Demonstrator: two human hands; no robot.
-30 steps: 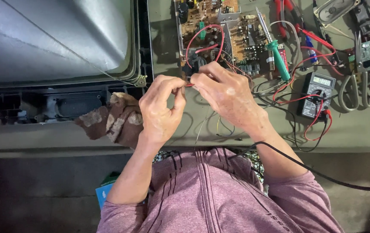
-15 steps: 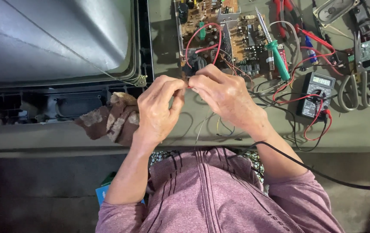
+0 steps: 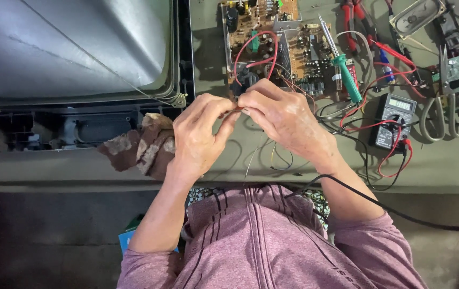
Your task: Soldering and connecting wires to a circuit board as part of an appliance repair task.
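My left hand (image 3: 200,136) and my right hand (image 3: 283,118) meet over the workbench, fingertips pinched together on a thin red wire (image 3: 238,109). The wire runs up in a loop (image 3: 259,45) to a brown circuit board (image 3: 272,43) lying just beyond my hands. Thin pale wires (image 3: 264,155) trail down from under my hands toward my body. The exact wire ends are hidden by my fingers.
A large grey picture tube in a dark frame (image 3: 74,48) fills the left. A brown rag (image 3: 141,147) lies by my left wrist. To the right lie a green-handled soldering iron (image 3: 341,67), a multimeter (image 3: 395,120) with red leads, scissors (image 3: 446,115), red pliers (image 3: 355,13) and a black cable (image 3: 390,208).
Both hands stay pinched on the red wire; the fingers shift only slightly, as if twisting it.
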